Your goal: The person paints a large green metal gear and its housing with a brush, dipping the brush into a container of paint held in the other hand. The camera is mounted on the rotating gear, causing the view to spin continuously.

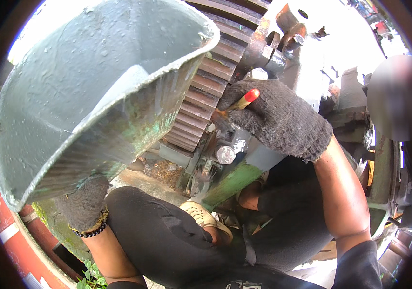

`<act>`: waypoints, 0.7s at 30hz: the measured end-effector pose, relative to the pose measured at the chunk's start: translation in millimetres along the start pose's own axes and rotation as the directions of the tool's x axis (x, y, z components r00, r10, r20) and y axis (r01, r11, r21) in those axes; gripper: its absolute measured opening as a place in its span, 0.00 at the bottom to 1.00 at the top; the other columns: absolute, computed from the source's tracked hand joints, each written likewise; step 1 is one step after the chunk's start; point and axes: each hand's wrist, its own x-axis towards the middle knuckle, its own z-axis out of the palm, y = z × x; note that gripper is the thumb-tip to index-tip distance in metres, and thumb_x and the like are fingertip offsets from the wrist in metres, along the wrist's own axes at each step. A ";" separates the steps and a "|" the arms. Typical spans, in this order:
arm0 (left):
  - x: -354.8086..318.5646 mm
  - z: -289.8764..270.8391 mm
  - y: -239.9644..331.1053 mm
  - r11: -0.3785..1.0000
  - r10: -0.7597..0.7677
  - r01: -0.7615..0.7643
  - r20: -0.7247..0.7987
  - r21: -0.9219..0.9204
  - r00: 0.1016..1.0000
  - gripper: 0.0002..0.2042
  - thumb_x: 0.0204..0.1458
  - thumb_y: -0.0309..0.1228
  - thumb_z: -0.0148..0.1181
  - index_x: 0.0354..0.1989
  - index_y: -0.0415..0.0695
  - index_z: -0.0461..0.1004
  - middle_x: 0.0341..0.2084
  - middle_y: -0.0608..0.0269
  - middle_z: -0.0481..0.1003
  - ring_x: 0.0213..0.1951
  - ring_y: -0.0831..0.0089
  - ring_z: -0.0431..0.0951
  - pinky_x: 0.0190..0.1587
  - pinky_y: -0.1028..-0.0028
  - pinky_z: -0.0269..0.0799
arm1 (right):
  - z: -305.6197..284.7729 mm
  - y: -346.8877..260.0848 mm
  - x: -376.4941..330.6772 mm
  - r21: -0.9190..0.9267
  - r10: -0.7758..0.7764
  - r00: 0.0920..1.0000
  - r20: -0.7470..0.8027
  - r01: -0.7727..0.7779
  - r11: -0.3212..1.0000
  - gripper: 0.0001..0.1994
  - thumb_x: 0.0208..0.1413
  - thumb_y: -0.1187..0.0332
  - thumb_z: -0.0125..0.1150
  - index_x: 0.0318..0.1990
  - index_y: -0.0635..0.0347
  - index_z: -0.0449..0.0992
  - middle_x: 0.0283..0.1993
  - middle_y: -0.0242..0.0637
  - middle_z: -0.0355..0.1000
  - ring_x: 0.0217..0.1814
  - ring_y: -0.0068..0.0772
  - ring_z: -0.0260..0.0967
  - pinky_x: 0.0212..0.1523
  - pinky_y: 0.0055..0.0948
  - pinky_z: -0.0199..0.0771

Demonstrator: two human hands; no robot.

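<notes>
Evidently a painting step is in hand. A slim brush handle with a red end (245,99) is gripped by the right hand (278,118), whose gloved fingers (244,91) are closed around it, and its hidden bristle end is pointed at the rusty toothed gear (201,96) just left of the hand. At the near left, a big grey metal pan (95,91), wet with grey-green paint, is supported from below by the left hand (87,204) (gloved too, with a bead bracelet at the wrist); how far its fingers are curled cannot be told, since they are hidden under the pan. The pan is held tilted, touching or nearly touching the gear's left edge. Below the gear, a green painted frame bar (230,185) and a large bolt head (225,155) are seen. As a judgement, the next move calls for a steady wrist, so that the tip is kept on the teeth and clear of the bolt.
</notes>
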 end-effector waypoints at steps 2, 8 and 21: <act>-0.5 0.7 2.7 1.000 0.003 -0.003 -0.006 0.011 1.000 0.34 0.50 0.39 0.76 0.66 0.46 0.70 0.60 0.52 0.77 0.60 0.55 0.78 0.64 0.53 0.76 | -1.8 1.4 -1.7 -0.028 0.051 0.998 -0.044 -0.053 0.998 0.15 0.63 0.62 0.69 0.52 0.61 0.83 0.48 0.49 0.82 0.49 0.53 0.81 0.53 0.45 0.80; -5.1 -1.8 1.3 0.999 -0.001 0.003 -0.035 0.044 0.999 0.34 0.49 0.39 0.77 0.65 0.46 0.72 0.60 0.53 0.77 0.60 0.55 0.78 0.63 0.53 0.75 | -16.8 -6.8 -10.3 -0.181 0.122 0.968 -0.217 -0.163 0.970 0.16 0.62 0.62 0.71 0.53 0.60 0.84 0.47 0.46 0.84 0.48 0.45 0.84 0.54 0.38 0.81; -11.3 -3.7 1.5 0.995 0.001 0.009 -0.104 0.103 0.995 0.33 0.48 0.41 0.78 0.63 0.47 0.75 0.58 0.53 0.79 0.58 0.53 0.79 0.63 0.52 0.75 | -6.6 -6.6 -18.6 -0.209 -0.101 0.967 -0.234 0.052 0.977 0.14 0.63 0.60 0.71 0.49 0.60 0.85 0.41 0.47 0.84 0.43 0.52 0.83 0.47 0.43 0.81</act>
